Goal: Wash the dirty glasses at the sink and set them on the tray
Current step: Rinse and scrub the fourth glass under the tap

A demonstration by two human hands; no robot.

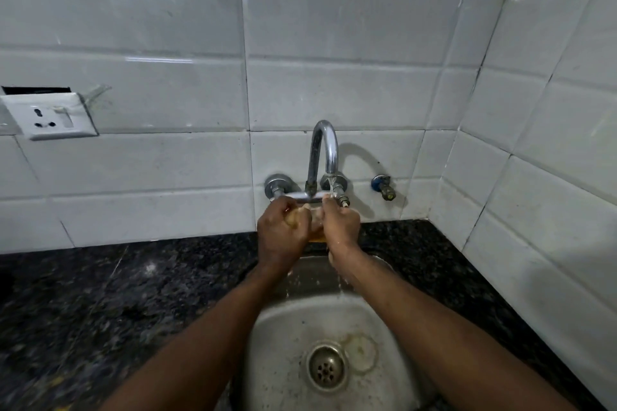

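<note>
Both hands meet just below the spout of the wall-mounted faucet (325,143), with an amber-tinted glass (316,233) caught between them so the thin stream of water falls onto it and the fingers. The left hand (282,232) is curled round the glass's left side. A pale yellowish patch shows between its fingers, and I cannot tell whether that is a scrubber or part of the glass. The right hand (341,227) wraps the opposite side, thumb up near the outlet, probably to steady and turn the glass while the other hand rubs it. Holding it high over the steel sink (283,327) lets the runoff drip off the wrists into the basin, toward the drain (326,366), rather than onto the black granite countertop (133,277). This looks like the washing stage. The tray is not in view, so setting the glass down is not yet done.
</note>
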